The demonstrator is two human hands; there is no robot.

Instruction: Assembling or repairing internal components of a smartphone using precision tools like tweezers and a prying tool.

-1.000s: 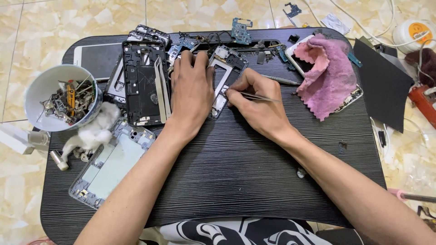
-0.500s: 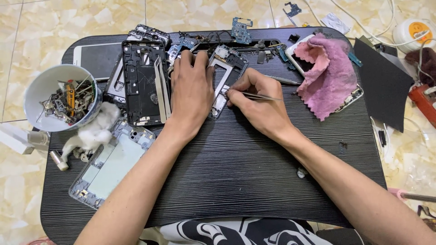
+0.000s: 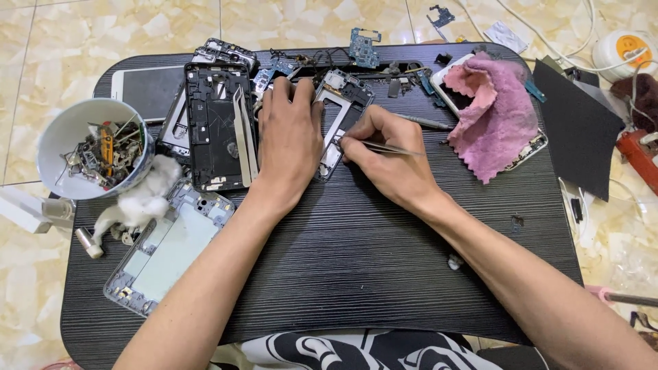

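My left hand (image 3: pixel 289 140) lies flat, palm down, on a silver phone frame (image 3: pixel 340 109) near the back middle of the black table (image 3: pixel 356 267), pinning it in place. My right hand (image 3: pixel 389 152) pinches a pair of metal tweezers (image 3: pixel 384 146), whose tips touch the frame's right side just beside my left hand. A black phone chassis (image 3: pixel 214 127) lies directly left of my left hand, with a second pair of tweezers (image 3: pixel 244 140) resting along its right edge.
A white bowl (image 3: pixel 65 133) of small parts stands at the left edge, with cotton wool (image 3: pixel 140 199) beside it. A silver back frame (image 3: pixel 164 250) lies front left. A pink cloth (image 3: pixel 497 113) covers a phone back right. Circuit boards (image 3: pixel 363 44) lie at the rear.
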